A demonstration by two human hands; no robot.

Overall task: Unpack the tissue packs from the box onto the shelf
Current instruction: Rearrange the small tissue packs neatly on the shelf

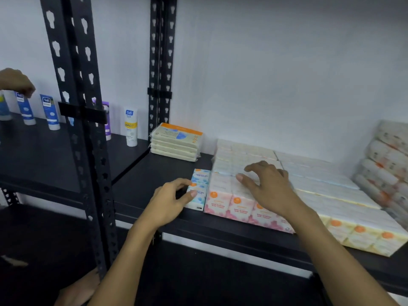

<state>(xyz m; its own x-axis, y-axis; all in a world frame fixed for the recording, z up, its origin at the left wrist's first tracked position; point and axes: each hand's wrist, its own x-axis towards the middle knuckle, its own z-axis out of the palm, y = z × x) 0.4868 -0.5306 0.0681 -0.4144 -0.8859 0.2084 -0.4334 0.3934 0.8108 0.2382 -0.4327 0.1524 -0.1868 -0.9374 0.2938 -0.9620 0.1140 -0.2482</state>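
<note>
Now the left hand (171, 200) pinches a blue pack (198, 189) between thumb and fingers, standing on the shelf (154, 173) just beside the pink packs (229, 199) — the right hand (268, 185) hovers over those, fingers spread, gripping nothing.

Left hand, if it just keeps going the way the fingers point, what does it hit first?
The left hand points right, and its fingertips are already at the small blue tissue pack. That pack comes first; the pink rose-scented packs sit right behind it. Whether thumb and fingers actually grip it is unclear.
</note>
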